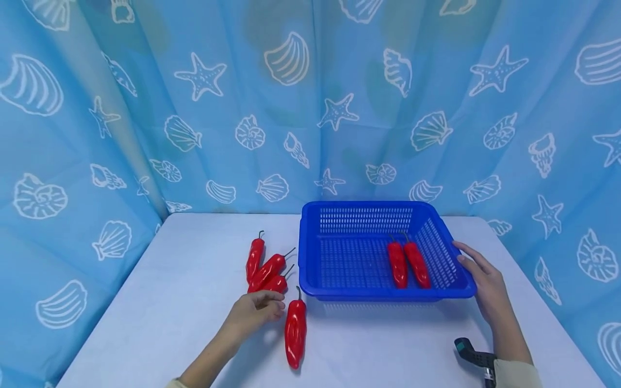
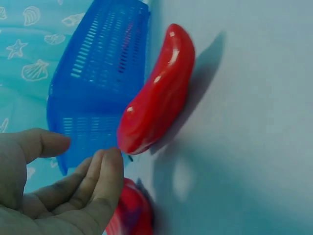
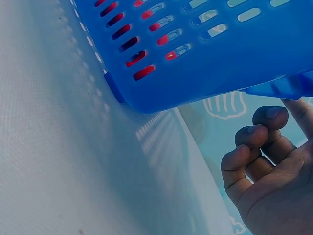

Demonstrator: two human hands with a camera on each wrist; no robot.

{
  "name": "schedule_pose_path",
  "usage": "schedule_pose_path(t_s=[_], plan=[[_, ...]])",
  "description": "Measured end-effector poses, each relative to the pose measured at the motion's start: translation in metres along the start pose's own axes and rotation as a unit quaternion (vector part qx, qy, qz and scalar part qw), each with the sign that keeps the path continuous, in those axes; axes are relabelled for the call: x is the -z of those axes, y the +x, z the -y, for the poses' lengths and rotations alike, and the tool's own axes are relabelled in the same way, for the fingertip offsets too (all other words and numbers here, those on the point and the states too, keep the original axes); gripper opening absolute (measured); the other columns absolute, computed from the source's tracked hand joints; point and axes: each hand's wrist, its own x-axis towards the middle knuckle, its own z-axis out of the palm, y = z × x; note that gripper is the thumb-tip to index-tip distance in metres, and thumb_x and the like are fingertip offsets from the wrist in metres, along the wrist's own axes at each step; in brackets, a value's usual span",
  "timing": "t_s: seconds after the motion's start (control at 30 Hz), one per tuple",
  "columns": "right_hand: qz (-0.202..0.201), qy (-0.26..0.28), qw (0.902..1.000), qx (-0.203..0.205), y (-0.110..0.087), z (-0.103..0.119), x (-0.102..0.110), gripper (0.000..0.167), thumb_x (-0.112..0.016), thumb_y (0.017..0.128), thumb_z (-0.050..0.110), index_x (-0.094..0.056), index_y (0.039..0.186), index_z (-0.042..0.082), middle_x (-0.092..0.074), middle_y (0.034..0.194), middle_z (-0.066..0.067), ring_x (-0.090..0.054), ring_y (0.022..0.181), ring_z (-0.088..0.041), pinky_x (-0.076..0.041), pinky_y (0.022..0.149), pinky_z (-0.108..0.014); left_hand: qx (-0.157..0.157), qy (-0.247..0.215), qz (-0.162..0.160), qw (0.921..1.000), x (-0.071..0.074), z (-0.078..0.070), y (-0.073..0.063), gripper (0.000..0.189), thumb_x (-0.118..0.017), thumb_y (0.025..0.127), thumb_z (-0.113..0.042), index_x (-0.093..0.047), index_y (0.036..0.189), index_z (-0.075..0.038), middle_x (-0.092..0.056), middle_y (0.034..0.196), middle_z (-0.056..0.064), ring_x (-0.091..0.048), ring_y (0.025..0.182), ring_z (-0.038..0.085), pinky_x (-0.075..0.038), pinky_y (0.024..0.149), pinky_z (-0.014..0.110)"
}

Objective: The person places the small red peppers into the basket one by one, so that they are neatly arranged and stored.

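In the head view my left hand (image 1: 254, 315) hovers low beside several red chili peppers, its thumb and fingers apart with nothing between them. One red chili pepper (image 1: 295, 334) lies alone just right of that hand. Behind the fingers, a loose group of red chili peppers (image 1: 269, 270) lies partly hidden. The left wrist view has the fingertips (image 2: 111, 164) close to a chili pepper (image 2: 159, 93). My right hand (image 1: 487, 284) touches the right rim of a blue plastic basket (image 1: 383, 293); from below, several of its fingers (image 3: 252, 136) hang loosely bent, clear of the basket wall.
Two red chili peppers (image 1: 406, 264) lie in the basket's right side, stems toward the back. Everything stands on a white table (image 1: 194, 269). A blue curtain (image 1: 291, 108) with shell and starfish prints hangs behind and at the sides. A black device (image 1: 473, 354) sits at the right wrist.
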Motion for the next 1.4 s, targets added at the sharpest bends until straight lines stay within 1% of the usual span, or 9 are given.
schedule_pose_path(t_s=[0.2, 0.33, 0.43, 0.6, 0.73, 0.93, 1.07, 1.23, 1.4], plan=[[0.001, 0.003, 1.0, 0.0, -0.003, -0.002, -0.001, 0.063, -0.043, 0.1, 0.061, -0.033, 0.156, 0.035, -0.022, 0.163, -0.017, -0.033, 0.14, -0.048, -0.045, 0.098, -0.041, 0.016, 0.041, 0.01, 0.999, -0.004, 0.009, -0.002, 0.036, -0.078, 0.084, -0.021, -0.07, 0.117, -0.006, -0.07, 0.092, 0.001, -0.065, 0.082, 0.016, -0.059, 0.079, 0.039], [0.001, -0.002, 1.0, -0.009, -0.004, -0.003, 0.0, 0.065, -0.043, 0.099, 0.063, -0.032, 0.157, 0.036, -0.02, 0.164, -0.017, -0.031, 0.141, -0.048, -0.039, 0.102, -0.05, 0.027, 0.059, 0.015, 0.9978, -0.009, 0.012, -0.001, 0.037, -0.079, 0.085, -0.021, -0.07, 0.117, -0.006, -0.07, 0.091, 0.001, -0.066, 0.079, 0.015, -0.059, 0.075, 0.038], [-0.001, -0.008, 0.9999, -0.014, -0.005, -0.005, 0.002, 0.066, -0.043, 0.098, 0.064, -0.031, 0.157, 0.037, -0.02, 0.164, -0.016, -0.031, 0.141, -0.049, -0.036, 0.103, -0.055, 0.039, 0.052, 0.025, 0.9975, -0.014, 0.015, 0.0, 0.035, -0.077, 0.087, -0.021, -0.069, 0.117, -0.005, -0.069, 0.089, 0.001, -0.067, 0.078, 0.014, -0.059, 0.075, 0.036], [-0.005, -0.006, 0.9999, -0.013, -0.004, -0.006, 0.003, 0.066, -0.043, 0.098, 0.065, -0.031, 0.157, 0.038, -0.021, 0.163, -0.017, -0.033, 0.14, -0.049, -0.044, 0.097, -0.042, 0.057, 0.038, 0.033, 0.9971, -0.02, 0.018, 0.003, 0.039, -0.076, 0.089, -0.031, -0.069, 0.117, -0.005, -0.069, 0.09, 0.002, -0.068, 0.077, 0.015, -0.059, 0.075, 0.035], [-0.007, -0.001, 0.9999, -0.011, -0.005, -0.004, 0.002, 0.066, -0.044, 0.097, 0.065, -0.032, 0.156, 0.038, -0.022, 0.163, -0.017, -0.034, 0.14, -0.049, -0.049, 0.091, -0.032, 0.054, 0.048, 0.028, 0.997, -0.021, 0.019, 0.006, 0.043, -0.078, 0.086, -0.036, -0.069, 0.114, -0.005, -0.069, 0.088, 0.002, -0.068, 0.074, 0.014, -0.059, 0.074, 0.034], [-0.009, -0.007, 0.9999, -0.005, -0.004, -0.001, 0.002, 0.064, -0.044, 0.098, 0.064, -0.032, 0.156, 0.039, -0.021, 0.164, -0.016, -0.033, 0.14, -0.048, -0.042, 0.097, -0.043, 0.073, 0.078, 0.015, 0.9942, -0.022, 0.015, 0.01, 0.036, -0.082, 0.082, -0.033, -0.071, 0.105, -0.008, -0.068, 0.081, 0.002, -0.066, 0.07, 0.016, -0.059, 0.069, 0.032], [-0.008, -0.005, 1.0, -0.002, -0.003, 0.0, 0.001, 0.064, -0.043, 0.099, 0.063, -0.033, 0.156, 0.037, -0.021, 0.163, -0.016, -0.032, 0.141, -0.049, -0.043, 0.097, -0.041, 0.087, 0.071, 0.018, 0.9935, -0.023, 0.012, 0.013, 0.036, -0.086, 0.079, -0.032, -0.072, 0.101, -0.007, -0.068, 0.078, 0.003, -0.066, 0.069, 0.017, -0.059, 0.067, 0.031], [-0.008, 0.007, 0.9999, 0.003, -0.004, 0.001, 0.0, 0.064, -0.044, 0.099, 0.061, -0.034, 0.156, 0.034, -0.022, 0.163, -0.018, -0.032, 0.14, -0.05, -0.049, 0.09, -0.029, 0.068, 0.057, 0.035, 0.9954, -0.021, 0.013, 0.015, 0.033, -0.088, 0.077, -0.028, -0.074, 0.098, -0.007, -0.069, 0.079, 0.004, -0.066, 0.069, 0.017, -0.059, 0.069, 0.032], [-0.006, 0.008, 0.9999, 0.003, -0.003, 0.002, -0.002, 0.065, -0.045, 0.099, 0.062, -0.033, 0.156, 0.036, -0.022, 0.163, -0.018, -0.033, 0.14, -0.05, -0.048, 0.09, -0.03, 0.073, 0.028, 0.042, 0.9961, -0.019, 0.018, 0.014, 0.035, -0.088, 0.077, -0.025, -0.074, 0.102, -0.006, -0.071, 0.084, 0.004, -0.069, 0.072, 0.016, -0.061, 0.073, 0.033]])
